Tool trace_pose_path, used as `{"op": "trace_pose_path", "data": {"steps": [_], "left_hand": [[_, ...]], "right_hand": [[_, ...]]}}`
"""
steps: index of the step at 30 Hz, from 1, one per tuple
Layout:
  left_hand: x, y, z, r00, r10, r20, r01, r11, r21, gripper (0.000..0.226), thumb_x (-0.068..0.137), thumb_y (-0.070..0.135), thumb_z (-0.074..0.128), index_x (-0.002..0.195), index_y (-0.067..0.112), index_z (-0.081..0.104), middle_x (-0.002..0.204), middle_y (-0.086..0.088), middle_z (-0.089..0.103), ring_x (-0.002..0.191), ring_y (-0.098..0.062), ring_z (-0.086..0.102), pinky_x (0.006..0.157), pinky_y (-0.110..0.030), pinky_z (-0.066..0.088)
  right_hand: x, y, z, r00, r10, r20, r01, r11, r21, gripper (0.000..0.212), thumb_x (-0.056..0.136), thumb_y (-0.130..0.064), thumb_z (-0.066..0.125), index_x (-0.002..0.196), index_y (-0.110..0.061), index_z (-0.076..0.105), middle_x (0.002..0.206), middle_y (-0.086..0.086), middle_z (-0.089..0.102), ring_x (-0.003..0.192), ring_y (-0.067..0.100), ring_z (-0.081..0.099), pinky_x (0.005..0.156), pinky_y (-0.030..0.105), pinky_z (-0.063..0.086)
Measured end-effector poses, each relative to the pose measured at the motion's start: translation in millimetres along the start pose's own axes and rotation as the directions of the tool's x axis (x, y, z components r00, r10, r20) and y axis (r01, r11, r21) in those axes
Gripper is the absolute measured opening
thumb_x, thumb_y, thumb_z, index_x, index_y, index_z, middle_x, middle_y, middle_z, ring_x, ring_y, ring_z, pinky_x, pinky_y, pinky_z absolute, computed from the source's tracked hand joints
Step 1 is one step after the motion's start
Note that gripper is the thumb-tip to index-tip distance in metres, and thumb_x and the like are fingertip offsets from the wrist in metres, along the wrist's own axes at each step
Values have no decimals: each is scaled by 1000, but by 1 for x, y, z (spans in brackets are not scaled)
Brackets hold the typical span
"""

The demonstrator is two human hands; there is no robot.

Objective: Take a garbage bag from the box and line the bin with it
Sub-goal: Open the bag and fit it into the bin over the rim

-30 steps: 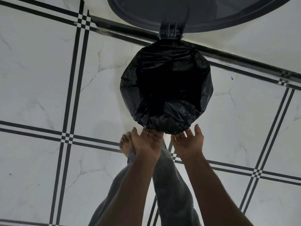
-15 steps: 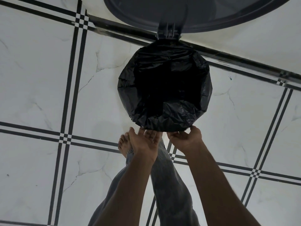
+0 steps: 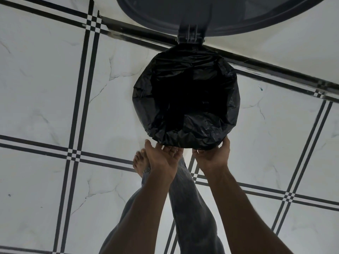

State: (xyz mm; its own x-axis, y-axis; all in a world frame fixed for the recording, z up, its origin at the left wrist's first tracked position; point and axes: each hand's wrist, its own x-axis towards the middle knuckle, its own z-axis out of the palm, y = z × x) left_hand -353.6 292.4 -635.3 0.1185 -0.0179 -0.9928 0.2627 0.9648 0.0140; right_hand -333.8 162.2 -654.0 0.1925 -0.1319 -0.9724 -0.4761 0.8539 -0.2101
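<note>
A black garbage bag (image 3: 199, 131) is spread over the round mouth of the bin, with its edge folded down over the rim all the way round. The bin's body is hidden under the bag. Its dark lid (image 3: 220, 13) stands open at the far side on a hinge (image 3: 190, 36). My left hand (image 3: 163, 156) is at the near rim, palm up, fingers apart and touching the bag's lower edge. My right hand (image 3: 213, 154) is curled around the bag's folded edge at the near right of the rim. The box of bags is out of view.
The bin stands on a white marble-look floor (image 3: 45, 88) with black double lines, close to a dark skirting strip (image 3: 275, 70) along a pale wall. My legs in grey trousers (image 3: 190, 208) and a bare foot (image 3: 140, 160) are just in front of the bin.
My right hand has gone from an open palm to a curled grip on the bag's edge and shifted right along the rim. My left hand has hardly moved.
</note>
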Motion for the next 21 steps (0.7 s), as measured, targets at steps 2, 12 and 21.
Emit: {"op": "trace_pose_path", "data": {"steps": [2, 12, 21], "left_hand": [[0, -1, 0, 1000, 4, 4, -4, 1000, -28, 59, 99, 59, 31, 118, 11, 57, 124, -19, 63, 119, -36, 59, 100, -50, 47], [0, 4, -14, 999, 20, 39, -18, 999, -41, 62, 95, 66, 34, 115, 13, 58, 125, -19, 62, 119, -38, 59, 91, -52, 52], [10, 2, -13, 999, 27, 21, -26, 999, -30, 67, 97, 63, 26, 116, 10, 62, 126, -16, 66, 121, -33, 60, 95, -48, 49]], "right_hand": [[1, -2, -2, 998, -6, 58, 3, 999, 51, 37, 97, -44, 51, 108, -14, 69, 106, 8, 76, 95, 27, 74, 79, 37, 60], [-3, -11, -21, 993, 22, 113, -22, 1000, 2, 58, 99, -55, 40, 120, -5, 62, 114, 15, 72, 111, 30, 65, 102, 45, 47], [0, -12, -12, 995, 1, 95, -1, 1000, -6, 58, 99, -55, 39, 117, -5, 63, 112, 16, 73, 100, 31, 72, 85, 43, 58]]}}
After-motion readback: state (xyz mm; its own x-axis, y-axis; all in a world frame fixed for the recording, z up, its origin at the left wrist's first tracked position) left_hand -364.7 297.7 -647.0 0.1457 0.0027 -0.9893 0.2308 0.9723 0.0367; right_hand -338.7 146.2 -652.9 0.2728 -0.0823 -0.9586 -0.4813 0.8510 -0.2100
